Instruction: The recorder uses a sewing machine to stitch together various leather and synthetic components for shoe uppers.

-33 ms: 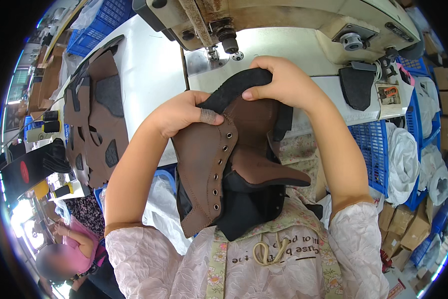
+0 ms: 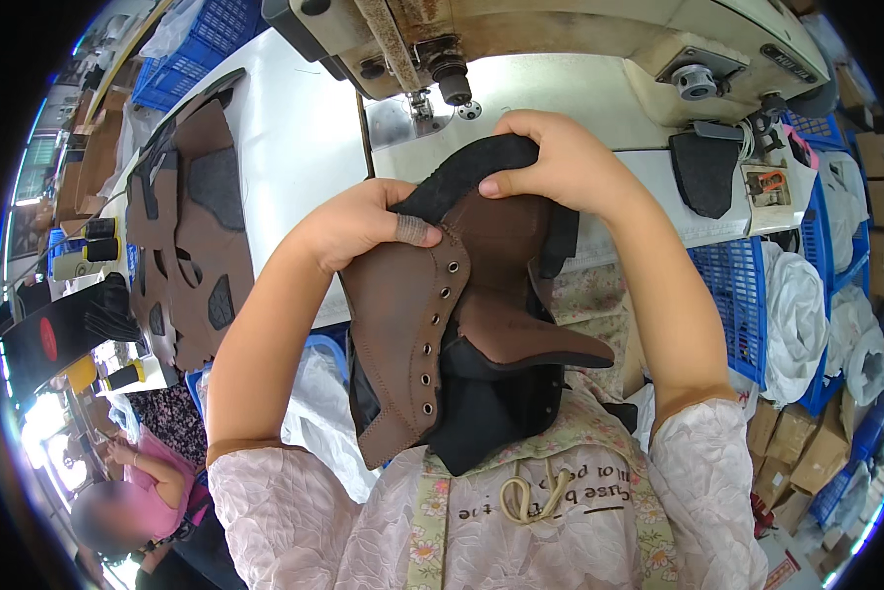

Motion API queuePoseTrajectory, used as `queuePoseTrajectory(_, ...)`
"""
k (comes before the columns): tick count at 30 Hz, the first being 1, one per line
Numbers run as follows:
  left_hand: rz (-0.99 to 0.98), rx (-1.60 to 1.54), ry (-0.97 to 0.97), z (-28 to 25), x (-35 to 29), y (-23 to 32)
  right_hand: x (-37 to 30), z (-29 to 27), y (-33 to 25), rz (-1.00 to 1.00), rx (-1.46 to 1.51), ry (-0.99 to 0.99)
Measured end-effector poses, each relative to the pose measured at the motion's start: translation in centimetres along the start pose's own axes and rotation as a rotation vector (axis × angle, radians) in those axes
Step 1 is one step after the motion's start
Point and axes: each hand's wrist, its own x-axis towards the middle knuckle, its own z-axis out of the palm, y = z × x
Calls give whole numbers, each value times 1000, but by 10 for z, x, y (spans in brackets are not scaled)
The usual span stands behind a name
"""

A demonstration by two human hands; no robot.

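A brown and black boot upper (image 2: 390, 295) hangs between my hands, its lower part against my apron. A row of metal eyelets runs down its brown panel, and a curved brown flap with black lining juts out to the right. My left hand (image 2: 368, 224) grips the upper's left edge, the thumb pressing on the brown leather near the top eyelet. One of its fingers wears a grey wrap. My right hand (image 2: 560, 167) is closed round the black padded collar (image 2: 471, 172), thumb on the near side. Most fingers are hidden behind the piece.
A sewing machine (image 2: 579, 34) stands just beyond my hands on a white table (image 2: 299, 128). Brown cut pieces (image 2: 206, 197) lie at left, a black piece (image 2: 702, 175) at right. Blue crates (image 2: 732, 295) flank the table. A person in pink (image 2: 156, 482) sits at lower left.
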Motion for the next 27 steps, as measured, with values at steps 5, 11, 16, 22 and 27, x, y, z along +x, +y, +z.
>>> queuePoseTrajectory(5, 41, 28, -4, 1, -4, 1, -2, 0, -3, -24, -26, 20)
queuePoseTrajectory(11, 73, -27, -11, -1, -3, -6, 0, 1, -2, -34, -72, 26)
queuePoseTrajectory(16, 35, -48, 17, -2, -3, -6, 1, 2, 1, -56, -117, 55)
queuePoseTrajectory(22, 25, -30, 25, -2, -4, -1, 3, 4, -3, -47, -101, 62)
queuePoseTrajectory(27, 11, 178, 147, -2, -2, 8, 8, 9, -10, -71, -183, 140)
